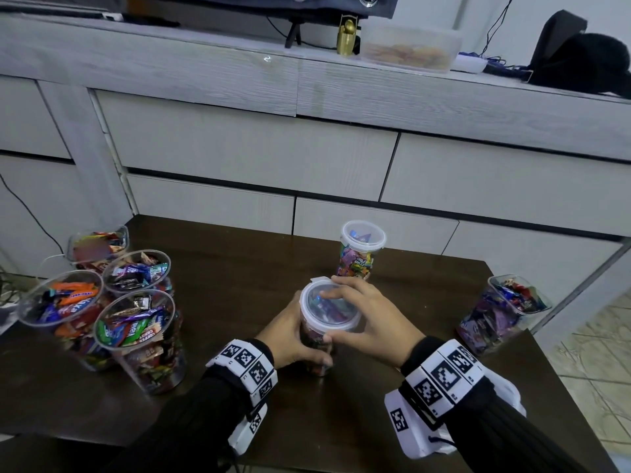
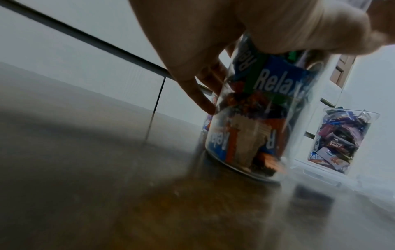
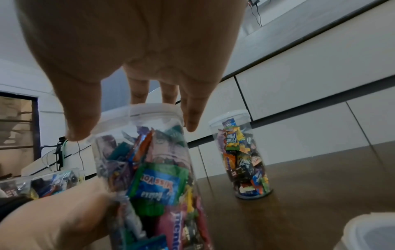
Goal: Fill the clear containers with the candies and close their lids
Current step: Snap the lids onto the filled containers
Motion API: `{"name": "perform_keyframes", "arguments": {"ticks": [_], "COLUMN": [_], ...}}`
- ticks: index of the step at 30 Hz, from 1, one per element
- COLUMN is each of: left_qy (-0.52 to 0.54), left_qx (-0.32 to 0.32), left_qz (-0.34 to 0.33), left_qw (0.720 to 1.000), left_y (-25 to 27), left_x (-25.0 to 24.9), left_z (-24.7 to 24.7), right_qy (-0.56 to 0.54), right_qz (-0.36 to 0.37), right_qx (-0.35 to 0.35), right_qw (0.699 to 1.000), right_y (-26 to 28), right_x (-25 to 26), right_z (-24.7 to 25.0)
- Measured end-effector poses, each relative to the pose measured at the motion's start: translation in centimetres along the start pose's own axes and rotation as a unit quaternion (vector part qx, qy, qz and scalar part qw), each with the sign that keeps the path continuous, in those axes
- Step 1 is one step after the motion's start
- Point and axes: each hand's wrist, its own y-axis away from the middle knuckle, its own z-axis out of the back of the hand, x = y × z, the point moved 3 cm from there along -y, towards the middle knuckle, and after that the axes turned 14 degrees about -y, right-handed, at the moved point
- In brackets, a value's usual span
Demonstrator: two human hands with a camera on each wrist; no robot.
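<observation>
My left hand [image 1: 290, 331] is wrapped around the side of the clear container [image 1: 319, 349], which stands on the brown table [image 1: 239, 274] right between my two hands. It is full of candies [image 3: 153, 182]. My right hand [image 1: 372, 319] sits on top, with fingers [image 3: 193, 116] and thumb curled around the edge of the lid [image 1: 327, 305], pressing it on.

I can't tell if the lid is snapped down all the way around. If I push harder on one side, I think the other side could pop up and stay open. A wrapper poking up near the rim could also get stuck under the lid and stop it from closing.

If my left hand lets go too soon, the tall container could tip and roll.

Just past my right hand stands a second container [image 1: 362, 254] with its lid already on. If I shove forward, I could knock it over.

Out beyond my left hand are open tubs of candies [image 1: 102, 312], packed close together. A bump from my elbow could spill them. Another open tub [image 1: 502, 312] sits well off to the side of my right hand.
</observation>
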Motion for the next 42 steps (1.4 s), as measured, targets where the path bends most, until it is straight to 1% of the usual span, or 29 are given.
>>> {"name": "perform_keyframes", "arguments": {"ticks": [2, 4, 7, 9, 11, 14, 16, 18, 21, 24, 27, 30, 32, 34, 37, 39, 42], "left_qy": [0.004, 0.009, 0.006, 0.009, 0.013, 0.028, 0.031, 0.041, 0.067, 0.078, 0.086, 0.092, 0.098, 0.087, 0.068, 0.057, 0.045], "left_qx": [0.03, 0.04, 0.026, 0.02, 0.014, 0.005, 0.003, -0.002, -0.014, 0.0, 0.011, 0.001, 0.001, 0.009, 0.004, 0.005, 0.004], "left_qz": [0.01, 0.022, -0.005, -0.008, -0.003, 0.008, 0.009, 0.005, -0.005, -0.008, -0.007, -0.002, 0.003, 0.0, 0.0, -0.007, -0.019], "left_qw": [0.999, 0.999, 1.0, 1.0, 1.0, 1.0, 0.999, 0.999, 0.998, 0.997, 0.996, 0.996, 0.995, 0.996, 0.998, 0.998, 0.999], "left_y": [0.1, 0.4, 0.4, 0.0, -0.2, -0.2, -0.2, -0.2, -0.2, -0.3, -0.4, -0.4, -0.2, -0.2, -0.5, -1.1, -1.4], "left_x": [-0.1, -0.5, -2.0, -2.7, -2.8, -2.4, -2.4, -2.5, -2.7, -2.8, -2.8, -2.6, -2.4, -2.4, -2.5, -2.6, -2.7], "left_z": [0.8, 1.6, 2.3, 2.2, 2.1, 2.0, 2.0, 1.9, 1.8, 1.9, 2.0, 1.8, 1.5, 1.5, 2.0, 2.3, 2.2], "right_qy": [-0.019, -0.025, -0.019, -0.01, 0.001, 0.019, 0.011, -0.02, -0.075, -0.113, -0.138, -0.192, -0.194, -0.196, -0.18, -0.167, -0.19], "right_qz": [-0.002, 0.002, 0.008, 0.015, 0.026, 0.038, 0.043, 0.046, 0.05, 0.044, 0.027, -0.027, -0.057, -0.068, -0.071, -0.073, -0.074], "right_qx": [-0.005, -0.01, -0.003, 0.019, 0.024, 0.0, -0.012, -0.025, -0.065, -0.099, -0.11, -0.131, -0.157, -0.146, -0.08, -0.05, -0.042], "right_qw": [1.0, 1.0, 1.0, 1.0, 0.999, 0.999, 0.999, 0.998, 0.994, 0.988, 0.984, 0.972, 0.967, 0.967, 0.978, 0.982, 0.978], "right_y": [-0.1, -0.1, -0.1, -0.2, -0.4, -0.5, -0.3, 0.0, 0.2, 0.5, 0.7, 0.9, 1.1, 1.4, 1.5, 1.4, 1.2], "right_x": [-0.2, -0.4, -0.7, -1.0, -1.1, -1.0, -1.2, -1.3, -1.3, -1.2, -1.5, -2.1, -2.6, -3.0, -3.1, -3.1, -3.2], "right_z": [0.0, 0.0, 0.2, 0.6, 0.9, 0.7, 0.2, 0.1, 0.0, -0.4, -0.6, -0.8, -0.7, -0.3, 0.6, 1.0, 1.0]}}
